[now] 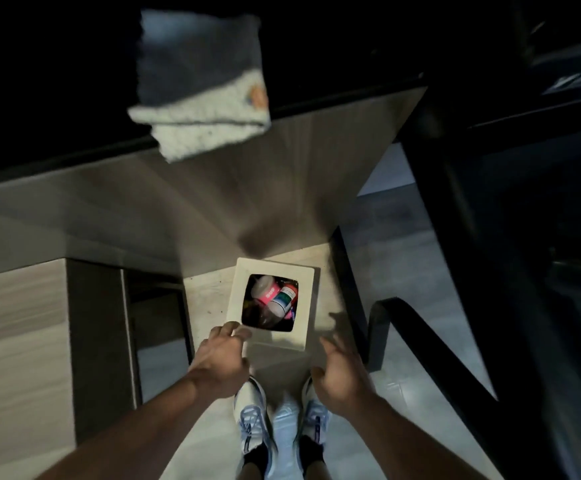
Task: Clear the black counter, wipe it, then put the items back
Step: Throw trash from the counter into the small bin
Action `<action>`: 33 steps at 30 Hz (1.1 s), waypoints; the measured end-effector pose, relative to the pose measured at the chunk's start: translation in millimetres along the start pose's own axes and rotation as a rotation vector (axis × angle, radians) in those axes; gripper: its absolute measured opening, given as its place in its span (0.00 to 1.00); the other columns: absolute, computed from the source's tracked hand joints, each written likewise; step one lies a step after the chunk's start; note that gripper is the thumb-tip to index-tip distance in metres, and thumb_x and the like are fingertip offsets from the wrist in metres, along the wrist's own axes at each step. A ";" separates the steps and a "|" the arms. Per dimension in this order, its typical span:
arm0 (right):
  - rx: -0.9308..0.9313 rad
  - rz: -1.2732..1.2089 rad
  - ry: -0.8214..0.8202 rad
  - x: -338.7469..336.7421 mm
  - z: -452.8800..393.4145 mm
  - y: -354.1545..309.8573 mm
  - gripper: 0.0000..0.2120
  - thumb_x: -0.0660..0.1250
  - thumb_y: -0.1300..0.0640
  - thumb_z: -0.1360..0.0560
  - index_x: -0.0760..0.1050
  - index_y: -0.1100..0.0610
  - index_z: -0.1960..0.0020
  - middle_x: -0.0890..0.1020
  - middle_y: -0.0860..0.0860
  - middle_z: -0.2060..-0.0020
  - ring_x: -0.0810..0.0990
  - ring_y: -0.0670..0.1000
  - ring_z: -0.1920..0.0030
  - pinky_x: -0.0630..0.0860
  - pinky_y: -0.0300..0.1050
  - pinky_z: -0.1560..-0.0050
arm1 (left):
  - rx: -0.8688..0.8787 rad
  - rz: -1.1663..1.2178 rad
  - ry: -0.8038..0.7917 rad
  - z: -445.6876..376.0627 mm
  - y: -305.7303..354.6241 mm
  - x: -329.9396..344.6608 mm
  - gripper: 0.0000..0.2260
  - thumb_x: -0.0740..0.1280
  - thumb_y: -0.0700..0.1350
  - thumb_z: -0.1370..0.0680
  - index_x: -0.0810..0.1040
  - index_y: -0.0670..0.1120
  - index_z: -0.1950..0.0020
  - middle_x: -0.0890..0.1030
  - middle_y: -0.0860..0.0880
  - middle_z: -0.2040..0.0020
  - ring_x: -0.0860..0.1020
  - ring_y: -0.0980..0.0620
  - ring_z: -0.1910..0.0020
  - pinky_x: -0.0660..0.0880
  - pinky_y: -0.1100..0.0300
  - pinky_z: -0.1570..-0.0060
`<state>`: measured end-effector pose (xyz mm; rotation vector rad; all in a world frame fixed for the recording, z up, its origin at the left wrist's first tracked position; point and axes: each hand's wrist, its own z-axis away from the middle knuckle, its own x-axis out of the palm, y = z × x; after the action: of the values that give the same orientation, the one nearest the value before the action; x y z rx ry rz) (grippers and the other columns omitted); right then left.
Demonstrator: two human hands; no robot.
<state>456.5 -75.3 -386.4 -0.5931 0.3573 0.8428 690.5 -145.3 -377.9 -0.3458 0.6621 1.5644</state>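
Head view: box on the floor straight ahead of both hands, left hand nearer.

Cream box (303,308) with bottles (275,296) inside sits on the floor below the black counter (57,81); its long side runs away from the person. Left hand (221,358) has its fingers on the near-left corner, grip not clear. Right hand (339,372) hangs open just beside the near-right corner, holding nothing. Folded cloth (200,84) lies on the counter edge, well apart. Likely next: lift the box with both hands.
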 end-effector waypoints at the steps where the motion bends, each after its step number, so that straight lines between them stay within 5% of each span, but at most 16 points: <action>1: -0.018 -0.001 0.003 -7.2 19.8 -6.2 0.34 0.65 0.50 0.20 0.58 0.51 0.17 0.55 0.50 0.17 0.54 0.54 0.17 0.60 0.48 0.20 | -0.002 -0.005 -0.010 24.4 3.0 -7.1 0.28 0.64 0.50 0.23 0.67 0.53 0.23 0.65 0.50 0.22 0.63 0.46 0.25 0.65 0.52 0.26; 5: -0.063 -0.061 0.033 -46.2 114.7 -30.4 0.31 0.66 0.49 0.20 0.64 0.52 0.19 0.62 0.51 0.19 0.60 0.51 0.19 0.57 0.39 0.22 | 0.013 0.064 -0.039 123.2 25.2 -44.9 0.29 0.65 0.54 0.23 0.66 0.54 0.21 0.64 0.50 0.21 0.62 0.46 0.23 0.61 0.55 0.24; 12: -0.075 -0.096 0.185 -113.2 272.5 -36.9 0.31 0.68 0.49 0.20 0.64 0.48 0.19 0.63 0.49 0.20 0.63 0.52 0.21 0.64 0.47 0.23 | 0.143 0.124 0.154 254.9 55.5 -106.8 0.28 0.68 0.53 0.21 0.66 0.53 0.21 0.63 0.49 0.20 0.60 0.46 0.22 0.57 0.56 0.22; 17: -0.063 -0.150 0.288 -143.8 349.2 -25.1 0.30 0.70 0.48 0.20 0.65 0.48 0.20 0.63 0.48 0.20 0.63 0.51 0.21 0.61 0.43 0.24 | 0.260 0.033 0.199 315.2 70.6 -129.3 0.31 0.68 0.55 0.22 0.63 0.56 0.20 0.59 0.50 0.19 0.59 0.46 0.21 0.59 0.53 0.22; 23: 0.002 -0.185 0.354 -195.2 393.8 22.3 0.33 0.70 0.47 0.21 0.62 0.44 0.19 0.58 0.48 0.18 0.66 0.54 0.22 0.67 0.55 0.23 | 0.333 -0.029 0.217 342.9 117.9 -143.4 0.32 0.67 0.57 0.22 0.61 0.56 0.19 0.54 0.50 0.17 0.57 0.47 0.19 0.57 0.55 0.22; 29: 0.002 -0.188 0.388 -235.8 404.6 84.4 0.33 0.70 0.46 0.20 0.60 0.43 0.19 0.54 0.48 0.17 0.75 0.52 0.29 0.70 0.52 0.26 | 0.352 -0.052 0.220 335.9 202.9 -144.9 0.32 0.66 0.58 0.23 0.63 0.56 0.20 0.55 0.49 0.17 0.56 0.45 0.19 0.59 0.50 0.22; 33: -0.025 -0.190 0.412 -265.7 407.0 138.1 0.33 0.70 0.47 0.20 0.60 0.43 0.19 0.54 0.48 0.17 0.64 0.53 0.21 0.65 0.52 0.23 | 0.331 -0.059 0.254 332.2 276.1 -134.7 0.31 0.66 0.57 0.22 0.63 0.56 0.20 0.55 0.49 0.17 0.59 0.44 0.20 0.63 0.49 0.24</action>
<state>209.9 91.5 21.8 -0.8122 0.6542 0.5391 491.5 -52.8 17.8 -0.3141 1.0822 1.3372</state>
